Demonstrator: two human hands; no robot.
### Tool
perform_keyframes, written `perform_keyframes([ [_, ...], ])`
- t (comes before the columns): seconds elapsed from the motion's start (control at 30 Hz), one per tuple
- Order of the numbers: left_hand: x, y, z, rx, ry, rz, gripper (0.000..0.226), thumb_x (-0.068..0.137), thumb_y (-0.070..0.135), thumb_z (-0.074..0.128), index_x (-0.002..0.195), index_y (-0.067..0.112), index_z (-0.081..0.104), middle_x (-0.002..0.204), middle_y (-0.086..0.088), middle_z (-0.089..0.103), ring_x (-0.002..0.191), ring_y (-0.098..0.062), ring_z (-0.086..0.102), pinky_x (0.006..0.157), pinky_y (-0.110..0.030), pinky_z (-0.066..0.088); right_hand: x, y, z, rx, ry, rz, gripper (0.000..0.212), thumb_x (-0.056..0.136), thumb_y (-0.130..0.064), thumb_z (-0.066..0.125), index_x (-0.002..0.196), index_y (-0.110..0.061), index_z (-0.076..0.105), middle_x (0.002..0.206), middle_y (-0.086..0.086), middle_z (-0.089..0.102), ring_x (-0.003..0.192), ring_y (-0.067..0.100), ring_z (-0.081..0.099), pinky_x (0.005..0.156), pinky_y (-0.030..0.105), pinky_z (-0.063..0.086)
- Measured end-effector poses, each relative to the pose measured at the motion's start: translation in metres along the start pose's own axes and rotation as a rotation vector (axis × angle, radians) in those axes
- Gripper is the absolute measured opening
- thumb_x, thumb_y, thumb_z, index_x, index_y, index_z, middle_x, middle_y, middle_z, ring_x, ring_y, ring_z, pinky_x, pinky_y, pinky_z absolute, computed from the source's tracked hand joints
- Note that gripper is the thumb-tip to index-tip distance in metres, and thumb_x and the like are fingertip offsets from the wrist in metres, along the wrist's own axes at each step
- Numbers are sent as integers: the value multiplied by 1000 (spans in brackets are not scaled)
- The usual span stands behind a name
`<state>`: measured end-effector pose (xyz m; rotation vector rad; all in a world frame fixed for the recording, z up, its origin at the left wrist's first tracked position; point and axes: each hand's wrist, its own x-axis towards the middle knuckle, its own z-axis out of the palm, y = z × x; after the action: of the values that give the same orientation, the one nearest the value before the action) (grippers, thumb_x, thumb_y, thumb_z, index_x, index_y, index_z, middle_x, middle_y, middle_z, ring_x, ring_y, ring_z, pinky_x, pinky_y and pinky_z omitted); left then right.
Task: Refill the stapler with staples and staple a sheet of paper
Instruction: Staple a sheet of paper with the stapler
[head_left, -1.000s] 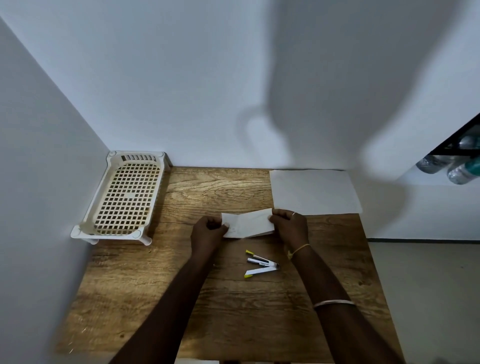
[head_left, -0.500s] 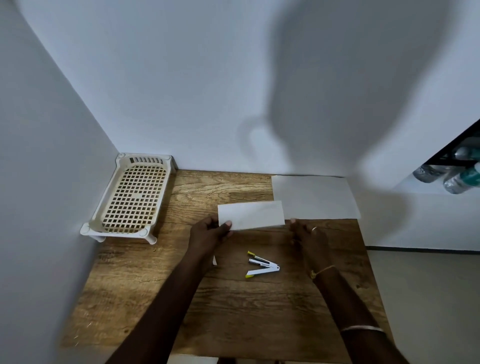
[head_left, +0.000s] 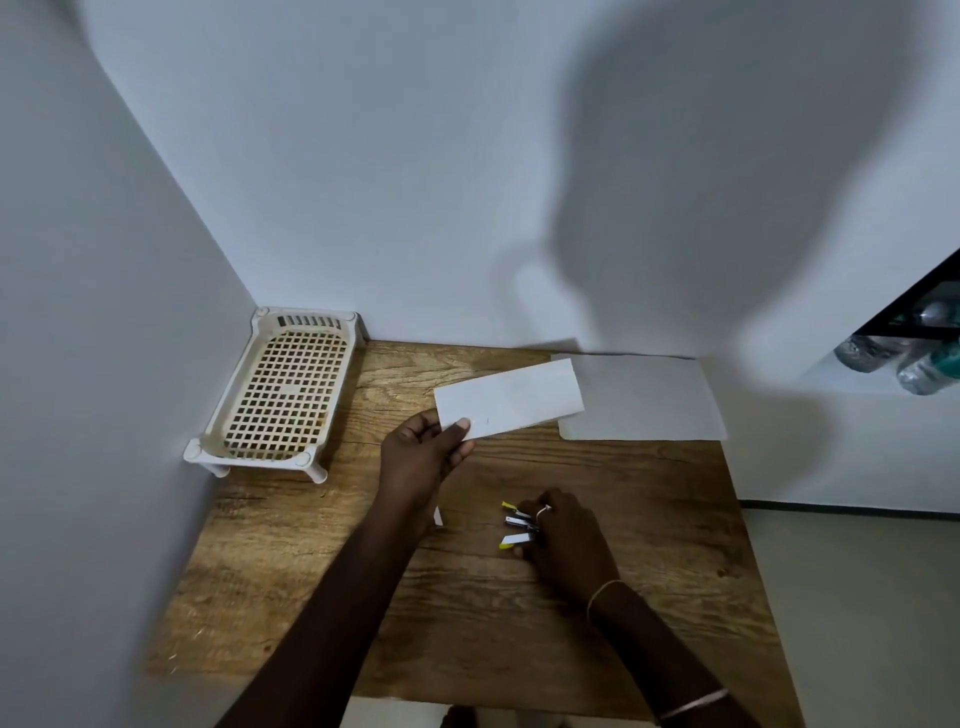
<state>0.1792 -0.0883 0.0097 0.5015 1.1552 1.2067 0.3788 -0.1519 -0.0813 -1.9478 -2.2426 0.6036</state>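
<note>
My left hand (head_left: 421, 457) pinches the near-left corner of a folded white paper strip (head_left: 511, 397) and holds it up over the back of the wooden table (head_left: 467, 623). A small white stapler (head_left: 513, 541) with yellow tips lies swung open on the table, its arms pointing left. My right hand (head_left: 566, 540) rests over its hinge end, fingers curled around it, hiding the rear part. A flat white sheet (head_left: 644, 400) lies at the back right corner. A small white piece (head_left: 438, 516) peeks out beside my left forearm.
A cream plastic lattice tray (head_left: 249, 460) on short legs stands in the back left corner against the walls. Walls close the table at left and back. To the right, beyond the table edge, bottles (head_left: 924, 364) lie on a ledge.
My right hand let go of the paper and came down toward me onto the stapler. My left hand alone has lifted the folded paper up and away.
</note>
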Motion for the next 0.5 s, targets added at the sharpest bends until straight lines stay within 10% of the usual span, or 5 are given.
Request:
perform_keyframes([
  [0.33,-24,14,8,0,7,56,23,87,2,76,109,5,72,103,-11,80,97,-21,77,74,-23,61,-5,-33,-31,1083,46,184,13,95,-10,68,103,-19,72,87,-3,76,67,0,62,63,25,49],
  [0.5,-27,19,10,-7,26,66,24,87,2,76,110,3,72,102,-12,79,99,-24,77,76,-25,61,-6,-52,-57,1284,77,188,15,94,0,64,106,-5,72,89,4,77,82,11,69,66,24,53],
])
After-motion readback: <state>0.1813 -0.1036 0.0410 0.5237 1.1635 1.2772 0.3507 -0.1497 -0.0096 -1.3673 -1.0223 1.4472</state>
